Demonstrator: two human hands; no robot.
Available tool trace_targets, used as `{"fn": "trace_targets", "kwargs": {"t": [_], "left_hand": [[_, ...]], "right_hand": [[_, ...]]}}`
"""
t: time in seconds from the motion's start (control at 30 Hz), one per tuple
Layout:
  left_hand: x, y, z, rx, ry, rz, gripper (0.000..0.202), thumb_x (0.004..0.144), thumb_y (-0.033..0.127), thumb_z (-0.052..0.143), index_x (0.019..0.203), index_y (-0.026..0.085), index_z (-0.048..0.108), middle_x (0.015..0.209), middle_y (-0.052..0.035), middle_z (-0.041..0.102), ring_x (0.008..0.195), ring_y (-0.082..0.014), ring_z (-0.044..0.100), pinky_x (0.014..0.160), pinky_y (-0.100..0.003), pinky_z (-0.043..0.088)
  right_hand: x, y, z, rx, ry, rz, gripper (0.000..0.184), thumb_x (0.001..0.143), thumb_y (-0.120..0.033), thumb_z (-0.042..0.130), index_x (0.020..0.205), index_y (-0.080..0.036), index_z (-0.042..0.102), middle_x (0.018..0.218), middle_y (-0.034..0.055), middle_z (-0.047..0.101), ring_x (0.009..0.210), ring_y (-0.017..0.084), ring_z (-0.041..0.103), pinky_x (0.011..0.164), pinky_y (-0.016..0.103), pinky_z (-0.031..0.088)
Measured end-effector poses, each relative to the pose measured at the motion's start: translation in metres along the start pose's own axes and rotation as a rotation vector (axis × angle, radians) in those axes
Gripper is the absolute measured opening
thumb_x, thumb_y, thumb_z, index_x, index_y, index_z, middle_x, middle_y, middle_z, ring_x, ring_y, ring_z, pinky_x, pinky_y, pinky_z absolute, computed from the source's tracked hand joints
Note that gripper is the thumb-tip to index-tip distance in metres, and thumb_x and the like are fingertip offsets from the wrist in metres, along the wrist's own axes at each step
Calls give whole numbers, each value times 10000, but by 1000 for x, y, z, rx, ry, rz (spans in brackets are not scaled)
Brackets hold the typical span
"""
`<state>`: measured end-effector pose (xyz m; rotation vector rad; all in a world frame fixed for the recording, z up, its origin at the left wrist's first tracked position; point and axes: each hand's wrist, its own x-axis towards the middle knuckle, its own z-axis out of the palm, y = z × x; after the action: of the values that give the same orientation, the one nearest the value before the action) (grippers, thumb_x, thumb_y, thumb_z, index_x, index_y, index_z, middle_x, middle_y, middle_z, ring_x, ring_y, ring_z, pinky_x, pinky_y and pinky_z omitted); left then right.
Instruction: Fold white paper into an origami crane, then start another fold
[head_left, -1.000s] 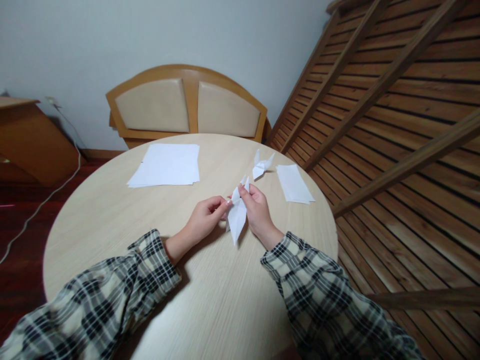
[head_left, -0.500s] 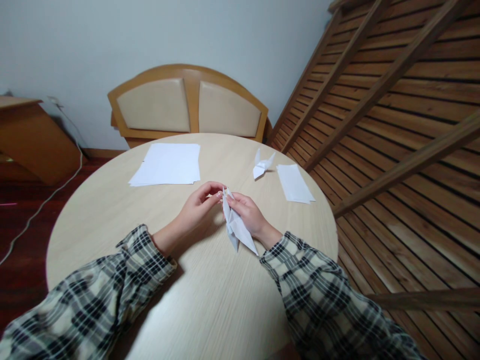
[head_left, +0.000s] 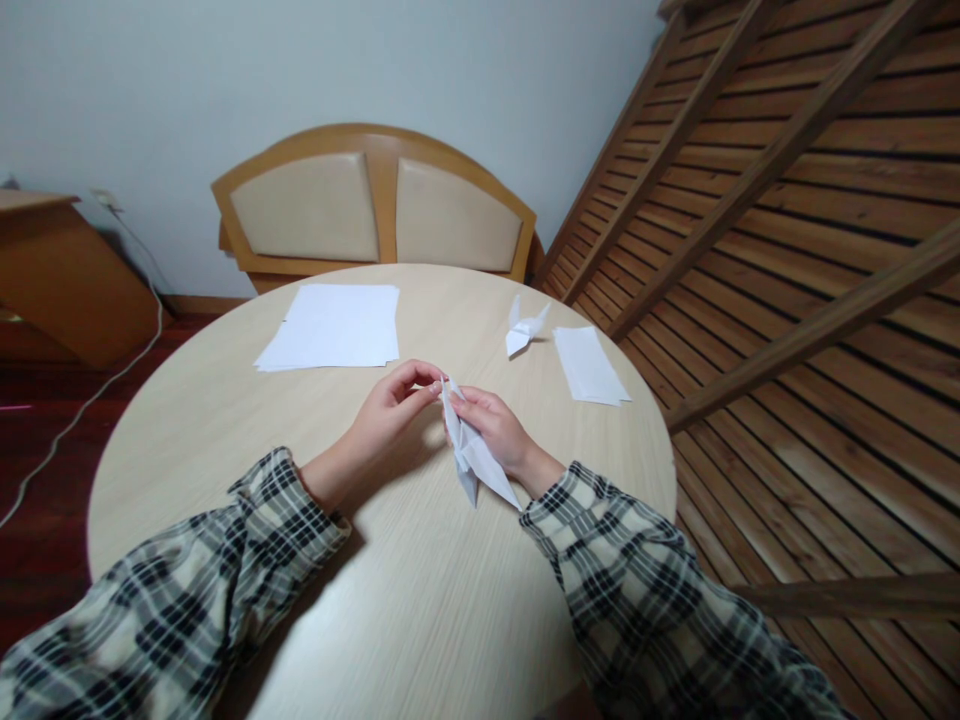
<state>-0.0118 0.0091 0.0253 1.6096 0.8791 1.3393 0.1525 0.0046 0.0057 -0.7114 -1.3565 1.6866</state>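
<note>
A partly folded white paper figure (head_left: 472,455) is held just above the round wooden table (head_left: 225,400), near its middle. My right hand (head_left: 495,428) cradles it from the right, fingers closed around its upper part. My left hand (head_left: 394,405) pinches the figure's narrow top tip between thumb and fingers. The lower points of the figure hang toward me, between my wrists. Both arms wear plaid sleeves.
A stack of white sheets (head_left: 334,328) lies at the far left of the table. A finished folded paper figure (head_left: 525,328) stands at the far right, beside a smaller paper stack (head_left: 589,367). A padded chair (head_left: 375,210) is behind the table; a slatted wooden wall (head_left: 787,250) runs on the right.
The paper figure has been turned and tilted, its long point now toward my right wrist. My left hand moved up to pinch its top tip. Since half a second ago, almost nothing shifted.
</note>
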Motion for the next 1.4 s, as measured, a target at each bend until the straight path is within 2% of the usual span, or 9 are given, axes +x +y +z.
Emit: {"fn": "trace_targets", "kwargs": {"t": [0.37, 0.57, 0.73, 1.0, 1.17, 1.4], "left_hand": [[2, -4, -6, 21, -62, 81, 107, 796, 271, 688, 827, 184, 636, 826, -24, 613, 766, -158, 577, 716, -294, 482], [2, -3, -10, 141, -94, 183, 99, 838, 274, 653, 871, 188, 616, 880, -36, 600, 805, -166, 585, 731, -321, 499], [3, 1, -13, 261, -102, 297, 36, 859, 214, 612, 882, 190, 599, 889, -35, 589, 820, -161, 576, 745, -322, 488], [2, 2, -13, 398, -75, 403, 17, 870, 179, 593, 880, 188, 583, 855, -23, 581, 782, -154, 550, 706, -309, 463], [1, 3, -9, 472, -62, 475, 27, 880, 167, 581, 867, 190, 574, 826, -16, 575, 761, -154, 539, 691, -306, 456], [0, 1, -12, 656, -5, 596, 51, 897, 169, 566, 858, 199, 576, 837, -23, 584, 792, -169, 560, 702, -318, 471]], "right_hand": [[0, -1, 0, -6, -21, 21, 279, 785, -446, 652, 798, -174, 590, 585, -35, 546, 484, 90, 463, 444, 216, 354], [-1, -2, -1, 0, -40, 31, 266, 795, -428, 651, 799, -170, 586, 580, -36, 534, 475, 86, 467, 430, 208, 357], [-2, -2, 0, -3, -50, 32, 263, 813, -434, 643, 804, -178, 583, 585, -39, 528, 471, 87, 467, 432, 214, 373], [-1, -3, 0, -41, -11, -42, 267, 806, -437, 660, 773, -177, 604, 609, -43, 485, 518, 84, 411, 472, 228, 314], [1, -2, 0, -102, 46, -107, 269, 798, -439, 671, 853, -175, 653, 677, -33, 510, 580, 91, 420, 527, 236, 324], [0, -2, 2, -163, 97, -152, 303, 822, -491, 641, 845, -190, 664, 713, -7, 563, 625, 119, 481, 565, 258, 370]]}}
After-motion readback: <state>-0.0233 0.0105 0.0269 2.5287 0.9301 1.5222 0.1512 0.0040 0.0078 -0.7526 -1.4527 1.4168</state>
